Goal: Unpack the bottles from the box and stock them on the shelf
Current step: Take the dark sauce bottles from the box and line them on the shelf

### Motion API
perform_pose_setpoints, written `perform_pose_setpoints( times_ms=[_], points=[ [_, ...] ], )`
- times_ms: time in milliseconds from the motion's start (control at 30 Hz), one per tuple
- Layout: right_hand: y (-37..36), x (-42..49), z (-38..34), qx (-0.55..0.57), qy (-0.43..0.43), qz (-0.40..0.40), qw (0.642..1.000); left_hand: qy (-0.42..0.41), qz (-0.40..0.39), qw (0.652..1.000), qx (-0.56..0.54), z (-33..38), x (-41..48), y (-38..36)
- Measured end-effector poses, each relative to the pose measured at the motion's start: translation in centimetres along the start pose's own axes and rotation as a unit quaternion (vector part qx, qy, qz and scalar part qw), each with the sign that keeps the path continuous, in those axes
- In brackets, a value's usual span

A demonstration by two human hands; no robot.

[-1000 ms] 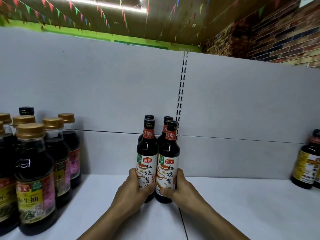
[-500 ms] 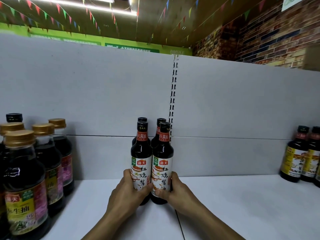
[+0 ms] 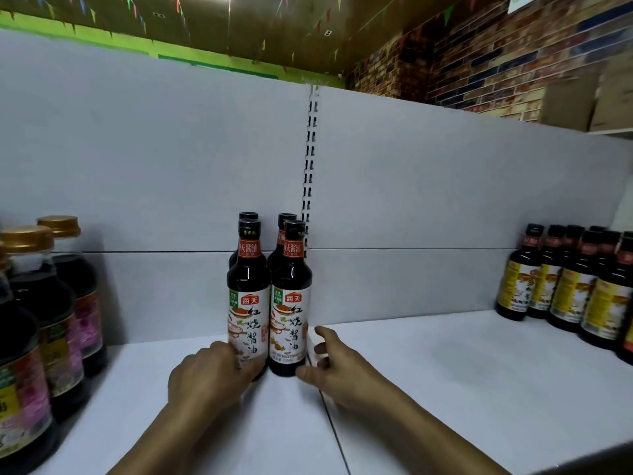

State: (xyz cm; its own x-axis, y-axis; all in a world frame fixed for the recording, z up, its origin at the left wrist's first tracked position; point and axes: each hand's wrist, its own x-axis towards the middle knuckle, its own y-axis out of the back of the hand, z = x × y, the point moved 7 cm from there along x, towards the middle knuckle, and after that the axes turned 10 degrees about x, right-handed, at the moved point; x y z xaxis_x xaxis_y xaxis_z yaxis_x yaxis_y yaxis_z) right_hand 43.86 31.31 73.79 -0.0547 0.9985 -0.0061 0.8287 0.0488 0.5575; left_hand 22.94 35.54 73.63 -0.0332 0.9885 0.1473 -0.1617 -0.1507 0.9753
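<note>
Four bottles (image 3: 269, 303) standing on shelf (image 3: 428, 371), centre frame; right hand (image 3: 337, 368) fingers spread, clear; left hand (image 3: 209, 378) touching, grip unclear; next, likely: back to box.

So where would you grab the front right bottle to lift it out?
Front right bottle: wrap its wide labelled body from the right. The front left bottle stands close against its other side and a rear bottle behind, leaving only right and front free.

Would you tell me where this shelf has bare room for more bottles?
Widest bare shelf lies between the white-label bottles and the yellow-label bottles at right; a narrower gap separates them from the gold-capped bottles at left. Both ends are crowded.
</note>
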Motion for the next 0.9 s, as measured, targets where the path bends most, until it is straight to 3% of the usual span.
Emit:
perform_pose_setpoints(
  times_ms=[100, 267, 433, 567, 900],
  points=[
    [0.2, -1.1, 0.6, 0.002, -0.013, 0.008, 1.0, -0.035, 0.007, 0.998, 0.052, 0.5, -0.2, 0.1],
    [1.2, -3.4, 0.9, 0.009, -0.01, 0.021, 1.0, -0.104, -0.026, 0.994, 0.025, 2.1, -0.6, -1.0],
    [3.8, -6.8, 1.3, 0.024, 0.018, 0.064, 0.998, -0.244, 0.05, 0.968, -0.024, 5.1, -2.7, 1.0],
    [6.5, -9.7, 2.2, 0.043, 0.027, 0.105, 0.993, -0.31, 0.083, 0.943, -0.086, 8.4, -5.5, 3.4],
    [14.3, -20.3, 5.9, 0.054, 0.034, 0.204, 0.977, -0.433, 0.024, 0.892, -0.126, 22.5, -16.0, 3.8]
  ],
)
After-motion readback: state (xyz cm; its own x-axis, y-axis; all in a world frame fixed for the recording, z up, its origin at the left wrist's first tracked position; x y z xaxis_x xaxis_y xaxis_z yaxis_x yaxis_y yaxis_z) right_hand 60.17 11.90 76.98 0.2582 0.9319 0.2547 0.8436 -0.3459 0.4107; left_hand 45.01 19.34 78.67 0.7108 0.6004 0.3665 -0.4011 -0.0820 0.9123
